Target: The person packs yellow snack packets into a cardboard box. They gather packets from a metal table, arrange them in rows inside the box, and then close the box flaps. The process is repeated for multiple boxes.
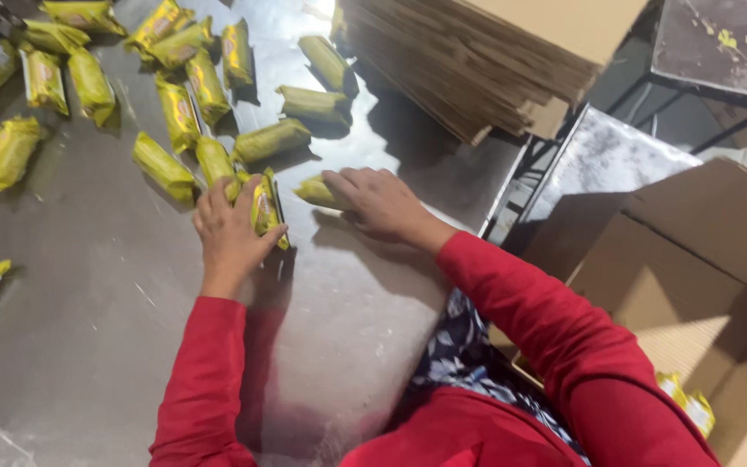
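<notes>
**Yellow packets gathered at the near edge of the steel table**

Yellow-wrapped packets lay scattered over the steel table [88, 311], most of them in a loose spread toward the far left. Head view, the only one: the left hand [228, 232] was curled around an upright packet [264, 207], thumb on one side, fingers on the other, closed on it. The right hand [375, 204] lay palm-down, fingers fairly flat and close together, pressing on a second packet [311, 191] of which only the left end showed; whether the fingers wrapped under it could not be told. Both packets sat near the table's right edge, just beside each other, not clearly touching.

Judged step: collecting packets into the hands, two so far. An open cardboard box [702, 294] stood low at the person's right, with a yellow packet in it [689, 406]. A stack of flat cardboard sheets [477, 60] rested at the table's far right corner.

A next move would call for a firm grip on both packets, kept level, before any lift clear of the table edge.
</notes>
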